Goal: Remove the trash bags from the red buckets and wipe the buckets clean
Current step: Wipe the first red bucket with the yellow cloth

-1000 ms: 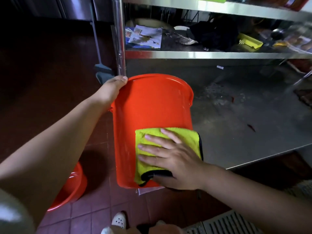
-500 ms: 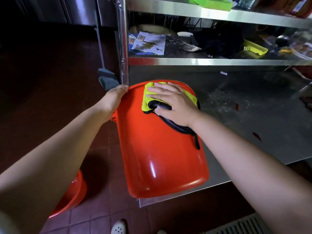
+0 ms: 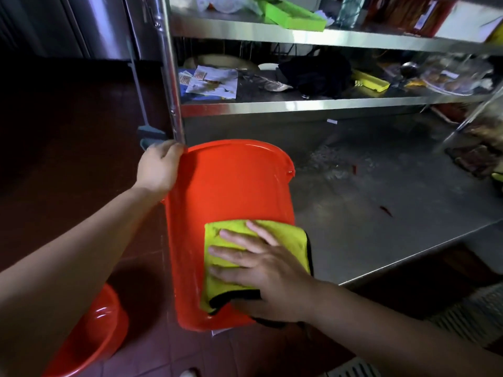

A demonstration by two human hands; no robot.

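Observation:
A red bucket (image 3: 231, 186) lies tipped on its side at the corner of a steel table (image 3: 381, 227), its bottom end toward me. My left hand (image 3: 159, 170) grips the far rim at the left. My right hand (image 3: 261, 268) presses flat, fingers spread, on a yellow cloth with a black edge (image 3: 288, 235) against the bucket's outer wall near the bottom end. A second red bucket (image 3: 92, 338) stands on the floor at lower left, partly behind my left arm. No trash bag shows.
Steel shelves (image 3: 299, 107) rise behind the table with papers (image 3: 209, 83), a black bundle (image 3: 315, 74) and a green tray (image 3: 294, 17). A grey dustpan with a long handle (image 3: 147, 131) leans by the shelf post. A floor grate (image 3: 468, 314) lies at lower right.
My right hand slid the cloth from the bucket's far rim back down to the near bottom end. The bucket tilted back with it. My left hand kept its hold on the rim.

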